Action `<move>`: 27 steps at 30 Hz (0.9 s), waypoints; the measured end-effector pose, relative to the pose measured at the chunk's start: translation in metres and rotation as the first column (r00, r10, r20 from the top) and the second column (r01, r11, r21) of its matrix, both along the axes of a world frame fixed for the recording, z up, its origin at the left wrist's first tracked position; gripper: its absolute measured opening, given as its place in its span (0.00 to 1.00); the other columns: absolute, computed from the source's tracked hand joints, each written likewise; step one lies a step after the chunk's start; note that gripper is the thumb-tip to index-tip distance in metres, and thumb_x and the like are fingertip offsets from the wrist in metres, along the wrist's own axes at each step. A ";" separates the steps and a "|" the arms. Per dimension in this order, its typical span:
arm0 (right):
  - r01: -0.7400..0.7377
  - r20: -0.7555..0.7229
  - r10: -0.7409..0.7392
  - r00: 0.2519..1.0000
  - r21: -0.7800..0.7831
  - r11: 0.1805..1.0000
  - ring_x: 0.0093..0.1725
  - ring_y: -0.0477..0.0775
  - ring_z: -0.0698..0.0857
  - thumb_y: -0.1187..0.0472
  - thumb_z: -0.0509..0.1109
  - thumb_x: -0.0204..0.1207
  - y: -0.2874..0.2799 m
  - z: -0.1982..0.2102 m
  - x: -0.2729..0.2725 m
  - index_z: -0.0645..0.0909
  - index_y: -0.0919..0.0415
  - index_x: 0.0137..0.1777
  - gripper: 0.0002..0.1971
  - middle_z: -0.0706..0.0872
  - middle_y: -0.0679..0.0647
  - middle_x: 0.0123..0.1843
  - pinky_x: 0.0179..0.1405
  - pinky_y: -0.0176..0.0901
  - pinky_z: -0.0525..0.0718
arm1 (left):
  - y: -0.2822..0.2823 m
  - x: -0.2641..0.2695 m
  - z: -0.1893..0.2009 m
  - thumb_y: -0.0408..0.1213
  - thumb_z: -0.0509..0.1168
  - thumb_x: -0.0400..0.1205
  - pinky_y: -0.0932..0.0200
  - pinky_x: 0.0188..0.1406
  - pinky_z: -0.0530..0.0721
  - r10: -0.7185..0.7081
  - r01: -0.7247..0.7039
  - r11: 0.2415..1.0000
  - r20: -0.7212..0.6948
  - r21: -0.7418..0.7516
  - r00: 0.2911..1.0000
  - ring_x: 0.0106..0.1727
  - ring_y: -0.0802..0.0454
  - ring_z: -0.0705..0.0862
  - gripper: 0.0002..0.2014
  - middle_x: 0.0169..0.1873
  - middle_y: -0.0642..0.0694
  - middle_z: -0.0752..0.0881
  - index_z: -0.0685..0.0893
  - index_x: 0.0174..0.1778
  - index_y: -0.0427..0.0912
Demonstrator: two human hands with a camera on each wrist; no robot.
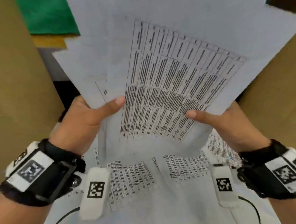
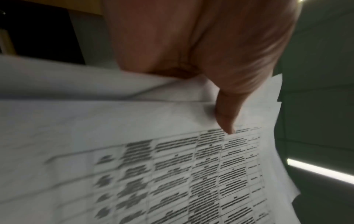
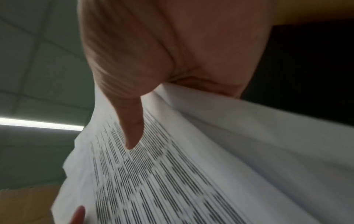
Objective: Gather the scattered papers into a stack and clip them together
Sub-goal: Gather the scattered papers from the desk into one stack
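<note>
Basically both hands, left hand [image 1: 87, 117] & right hand [image 1: 223, 121], grip papers [image 1: 167, 74] (uneven), hiding green folder [image 1: 48, 14] partly.

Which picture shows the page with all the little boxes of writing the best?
The head view: the whole printed table sheet shows there, on top of the lifted papers, a thumb on each side. The left wrist view shows only a blurred corner of it; the right wrist view sees it edge-on and streaky.
</note>
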State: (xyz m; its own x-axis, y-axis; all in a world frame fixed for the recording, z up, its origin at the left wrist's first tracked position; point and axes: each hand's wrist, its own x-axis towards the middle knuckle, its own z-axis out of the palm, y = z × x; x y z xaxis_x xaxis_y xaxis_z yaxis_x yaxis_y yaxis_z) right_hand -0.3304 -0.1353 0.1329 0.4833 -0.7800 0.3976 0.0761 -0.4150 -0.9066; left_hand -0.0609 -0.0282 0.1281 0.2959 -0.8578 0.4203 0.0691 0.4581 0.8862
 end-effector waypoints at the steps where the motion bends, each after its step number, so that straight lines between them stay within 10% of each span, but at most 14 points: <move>1: 0.005 -0.030 -0.005 1.000 0.005 1.000 0.58 0.37 0.92 0.64 0.80 0.64 -0.001 -0.003 -0.002 0.86 0.44 0.56 0.22 0.94 0.38 0.55 0.54 0.29 0.88 | -0.001 0.001 -0.004 0.37 0.81 0.67 0.57 0.55 0.88 -0.008 0.007 1.000 0.027 0.024 1.000 0.60 0.49 0.91 0.17 0.57 0.46 0.93 0.93 0.52 0.50; 8: -0.022 0.025 0.019 0.999 0.122 0.992 0.60 0.53 0.93 0.64 0.79 0.66 -0.006 -0.006 0.012 0.90 0.50 0.55 0.17 0.95 0.52 0.59 0.59 0.48 0.91 | -0.014 -0.015 -0.001 0.36 0.81 0.69 0.48 0.63 0.86 0.028 -0.045 0.989 0.119 0.143 0.993 0.58 0.50 0.92 0.18 0.55 0.48 0.94 0.91 0.55 0.47; 14: 0.002 0.193 -0.032 0.981 0.153 0.988 0.57 0.58 0.94 0.64 0.79 0.67 -0.013 0.012 0.025 0.90 0.60 0.56 0.16 0.95 0.56 0.56 0.55 0.50 0.93 | -0.022 -0.017 0.028 0.42 0.75 0.70 0.46 0.60 0.87 0.108 -0.103 0.993 -0.083 0.065 0.991 0.58 0.44 0.92 0.18 0.56 0.42 0.93 0.90 0.56 0.41; 18: 0.141 -0.110 -0.116 0.987 0.262 0.955 0.59 0.50 0.93 0.55 0.85 0.62 -0.014 -0.048 0.030 0.88 0.52 0.61 0.25 0.95 0.49 0.58 0.65 0.53 0.88 | -0.027 -0.002 -0.033 0.51 0.81 0.65 0.39 0.71 0.79 0.109 -0.127 0.934 0.071 0.335 0.991 0.64 0.47 0.89 0.29 0.61 0.46 0.91 0.88 0.62 0.47; 21: 0.238 -0.336 -0.105 0.936 0.383 0.893 0.62 0.51 0.88 0.44 0.88 0.58 -0.004 -0.089 0.042 0.80 0.56 0.61 0.34 0.90 0.47 0.59 0.71 0.56 0.82 | -0.026 -0.002 -0.086 0.68 0.79 0.58 0.37 0.77 0.70 0.029 -0.151 0.737 0.193 0.658 0.981 0.76 0.46 0.77 0.53 0.76 0.46 0.80 0.74 0.78 0.46; 24: 0.262 -0.301 -0.147 0.942 0.389 0.883 0.48 0.46 0.87 0.51 0.84 0.69 -0.001 -0.085 0.050 0.78 0.52 0.47 0.17 0.89 0.49 0.50 0.58 0.47 0.84 | -0.029 -0.009 -0.096 0.64 0.75 0.68 0.46 0.67 0.76 0.063 -0.189 0.756 0.218 0.627 0.974 0.67 0.50 0.80 0.38 0.66 0.54 0.84 0.80 0.71 0.48; 27: 0.275 -0.230 -0.202 0.952 0.351 0.895 0.54 0.58 0.93 0.41 0.86 0.59 -0.011 -0.073 0.052 0.86 0.55 0.56 0.28 0.95 0.56 0.53 0.61 0.60 0.89 | -0.029 -0.014 -0.077 0.57 0.73 0.74 0.61 0.46 0.78 0.120 -0.190 0.842 0.168 0.505 0.978 0.53 0.52 0.85 0.19 0.51 0.58 0.88 0.85 0.57 0.54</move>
